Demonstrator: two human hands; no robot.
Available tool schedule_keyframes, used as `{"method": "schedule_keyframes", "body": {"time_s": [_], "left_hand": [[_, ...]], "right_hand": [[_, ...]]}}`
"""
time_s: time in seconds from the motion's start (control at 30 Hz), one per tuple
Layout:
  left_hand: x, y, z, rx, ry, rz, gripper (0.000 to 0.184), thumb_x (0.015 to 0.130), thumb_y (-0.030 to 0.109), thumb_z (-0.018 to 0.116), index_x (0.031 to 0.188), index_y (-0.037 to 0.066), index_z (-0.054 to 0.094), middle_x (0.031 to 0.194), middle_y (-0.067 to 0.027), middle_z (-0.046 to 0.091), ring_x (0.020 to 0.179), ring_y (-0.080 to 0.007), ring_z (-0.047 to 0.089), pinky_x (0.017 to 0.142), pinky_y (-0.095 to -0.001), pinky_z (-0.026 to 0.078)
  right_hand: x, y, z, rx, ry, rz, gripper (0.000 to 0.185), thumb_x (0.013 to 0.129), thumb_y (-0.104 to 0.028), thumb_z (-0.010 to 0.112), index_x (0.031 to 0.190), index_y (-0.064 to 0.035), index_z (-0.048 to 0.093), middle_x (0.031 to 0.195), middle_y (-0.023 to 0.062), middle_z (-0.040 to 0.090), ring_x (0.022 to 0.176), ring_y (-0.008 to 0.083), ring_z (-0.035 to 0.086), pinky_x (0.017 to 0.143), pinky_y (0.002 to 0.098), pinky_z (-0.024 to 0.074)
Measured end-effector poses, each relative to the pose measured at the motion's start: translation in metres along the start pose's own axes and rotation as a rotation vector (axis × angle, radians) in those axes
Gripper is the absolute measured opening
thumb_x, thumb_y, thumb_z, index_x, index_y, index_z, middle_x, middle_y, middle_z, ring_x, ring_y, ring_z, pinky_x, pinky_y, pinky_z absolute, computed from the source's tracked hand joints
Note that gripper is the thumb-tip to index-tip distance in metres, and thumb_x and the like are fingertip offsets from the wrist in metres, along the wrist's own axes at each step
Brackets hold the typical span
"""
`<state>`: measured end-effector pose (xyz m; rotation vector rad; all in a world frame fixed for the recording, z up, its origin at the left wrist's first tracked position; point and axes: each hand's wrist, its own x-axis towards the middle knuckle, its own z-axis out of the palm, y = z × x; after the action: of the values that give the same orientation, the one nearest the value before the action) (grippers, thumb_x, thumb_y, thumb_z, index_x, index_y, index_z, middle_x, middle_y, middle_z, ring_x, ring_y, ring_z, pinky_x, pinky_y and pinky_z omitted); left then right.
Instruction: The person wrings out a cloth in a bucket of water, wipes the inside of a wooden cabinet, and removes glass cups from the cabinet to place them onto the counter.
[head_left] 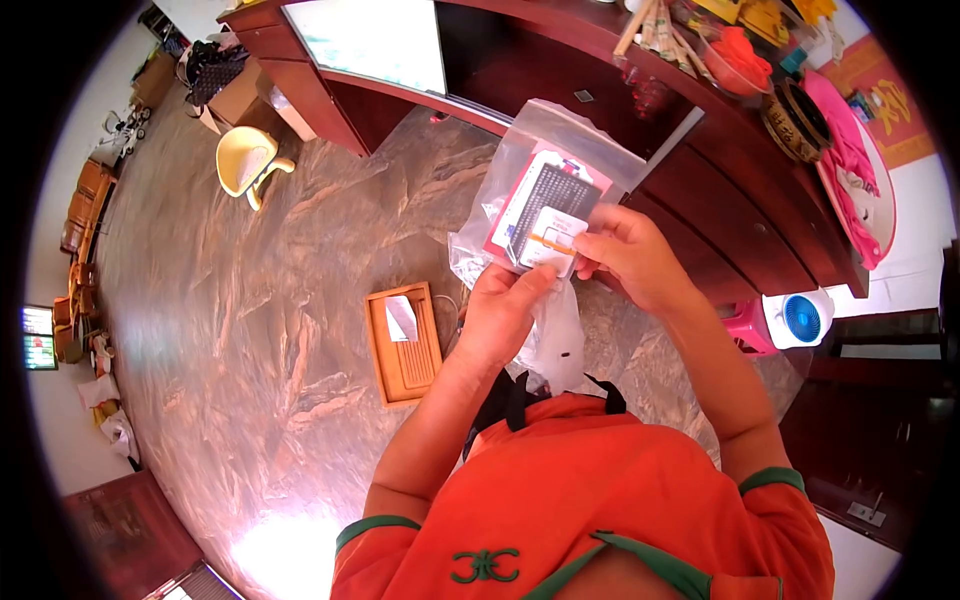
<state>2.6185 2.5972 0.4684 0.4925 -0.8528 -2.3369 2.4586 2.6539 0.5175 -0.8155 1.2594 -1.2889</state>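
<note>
In front of my chest I hold a clear plastic bag (612,150) with a red-edged printed card (503,228) and a dark grey patterned panel (563,195). On top lies a small white card (553,226) with a chip-like outline and a thin orange strip (550,243). My left hand (503,308) is closed round the lower end of this bundle, its thumb at the white card's bottom edge. The fingers of my right hand (628,252) pinch the white card's right edge near the strip. More crumpled plastic (553,340) hangs below.
A wooden tray (380,350) with a folded white paper (402,318) lies on the floor. A yellow child's chair (245,160) stands farther left. The dark red cabinet (700,215) runs ahead and right, near a pink stool (750,328) and a white-and-blue fan (800,318).
</note>
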Motion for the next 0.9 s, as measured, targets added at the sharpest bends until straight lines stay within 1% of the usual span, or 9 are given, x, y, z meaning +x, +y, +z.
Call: {"method": "schedule_keyframes", "body": {"time_s": [0.07,0.27,0.5,0.67,0.77,0.87,0.9], "left_hand": [[0.000,0.000,0.004,0.014,-0.004,-0.008,0.028,0.084,0.003,0.053,0.111,0.002,0.052,0.105,-0.0045,0.057,0.094,-0.0109,0.053,0.084,-0.0264,0.040],[0.000,-0.001,0.016,0.096,-0.020,0.051,0.027,0.083,0.002,0.054,0.110,0.001,0.052,0.104,-0.0047,0.058,0.094,-0.0114,0.053,0.084,-0.0262,0.041],[-0.011,0.015,0.025,0.308,-0.043,0.194,0.026,0.083,0.004,0.057,0.109,0.001,0.053,0.103,-0.0046,0.058,0.092,-0.0100,0.054,0.082,-0.0245,0.043],[-0.014,0.018,0.030,0.332,-0.049,0.254,0.026,0.083,0.001,0.056,0.109,0.001,0.053,0.101,-0.0040,0.059,0.090,-0.0094,0.054,0.079,-0.0235,0.043],[-0.015,0.021,0.029,0.349,-0.041,0.272,0.025,0.083,0.001,0.057,0.108,0.001,0.054,0.101,-0.0038,0.059,0.090,-0.0091,0.054,0.078,-0.0232,0.044],[-0.017,0.026,0.024,0.372,-0.036,0.288,0.025,0.082,0.001,0.058,0.107,0.001,0.055,0.100,-0.0033,0.059,0.089,-0.0085,0.053,0.078,-0.0228,0.044],[-0.017,0.028,0.023,0.379,-0.035,0.294,0.024,0.082,0.001,0.058,0.106,0.001,0.055,0.100,-0.0031,0.059,0.089,-0.0083,0.053,0.077,-0.0226,0.043]], "right_hand": [[-0.002,-0.002,-0.002,-0.005,0.024,-0.023,0.014,0.080,-0.006,0.056,0.092,0.0017,0.055,0.079,0.0051,0.056,0.066,0.0090,0.052,0.061,0.0228,0.0443],[-0.012,-0.014,-0.006,-0.095,0.099,-0.073,0.009,0.079,-0.005,0.057,0.085,0.0010,0.054,0.071,0.0032,0.053,0.063,0.0077,0.049,0.060,0.0227,0.0418],[-0.017,-0.017,-0.003,-0.064,0.058,-0.129,0.006,0.079,-0.004,0.056,0.081,0.0000,0.052,0.067,0.0032,0.051,0.061,0.0099,0.048,0.058,0.0249,0.0409],[-0.019,-0.020,-0.001,-0.044,0.030,-0.138,0.007,0.080,-0.005,0.056,0.078,-0.0013,0.049,0.067,0.0040,0.052,0.060,0.0103,0.049,0.058,0.0245,0.0414],[-0.018,-0.019,0.003,-0.029,0.036,-0.199,0.008,0.081,-0.008,0.057,0.079,-0.0015,0.054,0.068,0.0017,0.053,0.058,0.0076,0.050,0.054,0.0214,0.0409],[-0.017,-0.021,0.011,-0.002,0.000,-0.206,0.011,0.084,-0.013,0.055,0.081,-0.0021,0.054,0.068,0.0023,0.053,0.060,0.0087,0.051,0.056,0.0222,0.0418],[-0.016,-0.021,0.014,0.067,0.003,-0.189,0.013,0.085,-0.015,0.054,0.082,-0.0022,0.054,0.068,0.0026,0.054,0.061,0.0091,0.051,0.057,0.0227,0.0421]]}}
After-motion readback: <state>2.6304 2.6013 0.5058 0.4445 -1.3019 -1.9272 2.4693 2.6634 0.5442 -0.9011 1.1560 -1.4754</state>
